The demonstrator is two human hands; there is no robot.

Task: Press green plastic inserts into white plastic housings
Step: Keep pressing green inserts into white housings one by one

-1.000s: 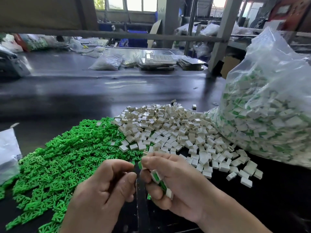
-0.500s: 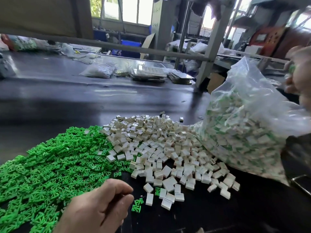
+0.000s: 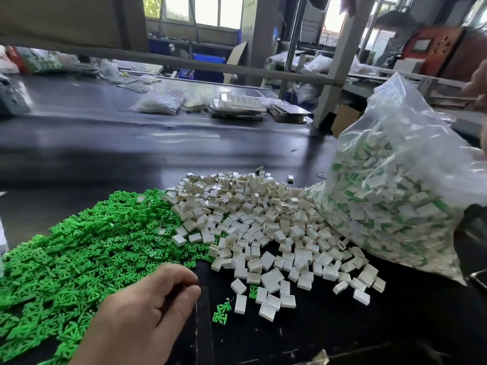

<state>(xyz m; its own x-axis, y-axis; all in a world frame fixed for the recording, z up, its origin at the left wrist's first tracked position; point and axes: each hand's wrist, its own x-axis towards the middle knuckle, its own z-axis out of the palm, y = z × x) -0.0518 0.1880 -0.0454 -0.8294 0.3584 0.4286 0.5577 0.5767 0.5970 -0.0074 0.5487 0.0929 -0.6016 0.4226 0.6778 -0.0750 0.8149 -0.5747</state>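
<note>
The white housings (image 3: 263, 227) lie in a loose heap on the dark bench (image 3: 131, 154), small boxy shells tumbled every way with no shared axis; some show an open slot upward, others a closed face. The heap as a whole runs from its far side down toward the near right, thinning to scattered singles.

Left of the heap and touching it is the spread of green inserts (image 3: 87, 248), forked pieces pointing in all directions, the mass reaching toward the near left. Two stray inserts (image 3: 221, 313) lie apart, just near of the heap.

Right of the heap, against its edge, leans a clear plastic bag (image 3: 395, 193) packed with white pieces showing green, its mouth raised up and away.

The left hand (image 3: 147, 312) hovers near-left of the heap, fingers curled, thumb tip against the forefinger; I cannot tell whether anything is pinched there. The right hand (image 3: 479, 83) is a blur at the frame edge above the bag's mouth, its grip unreadable.

Beyond the heap the bench carries trays (image 3: 237, 106) and a small packet (image 3: 160, 102). Behind them are a grey rail, posts, blue crates (image 3: 209, 60) and bright windows.
</note>
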